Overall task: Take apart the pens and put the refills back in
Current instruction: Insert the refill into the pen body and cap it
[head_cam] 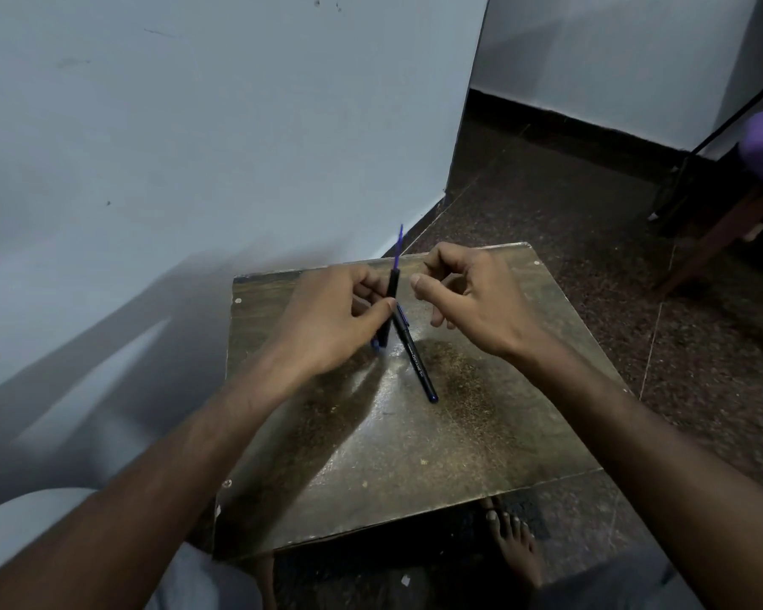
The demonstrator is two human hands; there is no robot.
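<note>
Two bare hands hovered over a small, worn square desk with a scuffed brownish top, set close to a pale blue wall. One slim black pen barrel stood nearly upright in the left hand, pinched between the thumb and the curled fingers, its lower end just above the desk. A thin blue refill stuck up out of the barrel's top end, tilted slightly to the right. Just beside it, the right hand was loosely curled, thumb and forefinger drawn near each other but gripping nothing, apart from the refill and the barrel. A second black pen with pale lettering and a blue tip lay flat on the desk between the two hands, slanting from near the left thumb down toward the right. Whether it touched the held barrel could not be told. Below the near edge of the desk, a bare foot rested on the dark speckled floor.
</note>
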